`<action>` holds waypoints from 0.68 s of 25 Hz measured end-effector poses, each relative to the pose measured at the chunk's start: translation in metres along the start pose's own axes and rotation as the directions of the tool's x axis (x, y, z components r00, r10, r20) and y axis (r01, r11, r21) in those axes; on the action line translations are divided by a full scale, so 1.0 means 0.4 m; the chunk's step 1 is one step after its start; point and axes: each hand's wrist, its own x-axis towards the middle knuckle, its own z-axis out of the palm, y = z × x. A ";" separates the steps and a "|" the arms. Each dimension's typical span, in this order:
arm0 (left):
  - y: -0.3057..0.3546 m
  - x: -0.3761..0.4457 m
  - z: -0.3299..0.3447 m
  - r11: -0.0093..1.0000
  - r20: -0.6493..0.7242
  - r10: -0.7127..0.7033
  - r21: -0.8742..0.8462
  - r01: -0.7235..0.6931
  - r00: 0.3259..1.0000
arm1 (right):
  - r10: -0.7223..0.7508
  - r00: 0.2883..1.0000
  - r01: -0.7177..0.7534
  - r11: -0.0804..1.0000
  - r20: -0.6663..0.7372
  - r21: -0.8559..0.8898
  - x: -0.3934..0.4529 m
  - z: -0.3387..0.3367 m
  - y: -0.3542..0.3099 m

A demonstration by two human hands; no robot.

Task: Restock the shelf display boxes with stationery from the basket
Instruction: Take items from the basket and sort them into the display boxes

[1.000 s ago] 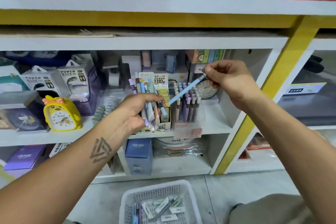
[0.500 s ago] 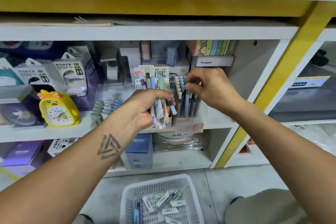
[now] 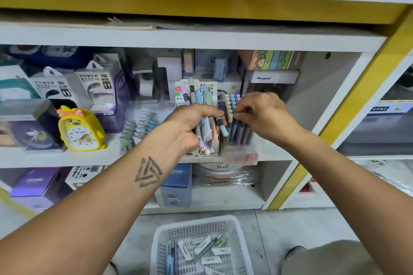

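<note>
Left hand (image 3: pixel 190 127) gripping a bundle of pastel pens (image 3: pixel 202 105), right hand (image 3: pixel 261 114) pinching a pen top at the shelf display box (image 3: pixel 241 154), white basket (image 3: pixel 237 230) on the floor below

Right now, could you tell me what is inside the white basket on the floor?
The white basket holds several white labelled erasers and a few pens. The frame's bottom edge cuts off its near part.

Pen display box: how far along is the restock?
Done: the clear pen display box on the shelf already holds a row of upright pastel pens. In hand: left hand grips a bundle of pens; right hand is at the boxed pens' tops. Left: that bundle, plus pens and erasers in the white basket.
</note>
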 end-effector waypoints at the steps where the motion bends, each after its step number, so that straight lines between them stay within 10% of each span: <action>1: -0.001 -0.001 0.000 1.000 0.008 -0.002 0.005 0.002 1.000 | -0.004 1.000 0.005 0.997 0.017 -0.071 0.004 -0.002 0.001; 5: 0.002 -0.001 0.004 0.999 -0.014 0.033 -0.026 -0.033 0.999 | 0.101 0.995 -0.101 0.953 0.012 0.287 0.000 -0.020 -0.041; 10: 0.013 -0.002 0.008 0.990 -0.044 0.090 -0.109 -0.094 0.995 | 0.095 0.927 -0.345 0.591 0.362 0.729 -0.012 -0.024 -0.093; 17: 0.027 -0.013 -0.024 0.989 -0.068 0.107 -0.096 -0.113 0.992 | 0.397 0.918 -0.223 0.472 0.020 0.853 0.009 -0.084 -0.014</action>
